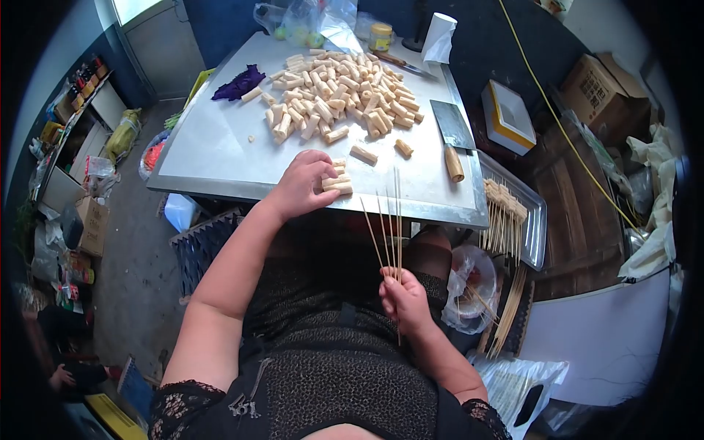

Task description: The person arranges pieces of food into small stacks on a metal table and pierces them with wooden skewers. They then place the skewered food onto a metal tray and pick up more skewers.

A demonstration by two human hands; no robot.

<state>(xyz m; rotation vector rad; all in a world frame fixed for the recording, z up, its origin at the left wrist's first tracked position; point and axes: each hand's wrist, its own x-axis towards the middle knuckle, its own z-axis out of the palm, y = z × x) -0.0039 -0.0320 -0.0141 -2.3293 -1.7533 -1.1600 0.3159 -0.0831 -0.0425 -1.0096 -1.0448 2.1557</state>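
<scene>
Right hand (403, 299) grips four skewers (387, 224); left hand (302, 183) closes on three rolls (337, 183).

Two hands are working: the left hand (302, 185) is pressing down on about four short rolls (337, 181) at the near table edge, and the right hand (405, 299) is gripping about five bamboo skewers (387, 226). Two loose rolls (381, 151) are lying just beyond, and one big heap (341, 92), too many to count, is sitting farther off. One cleaver (452, 132) is resting at the right, beside one tray (541, 220) carrying filled skewers.
</scene>
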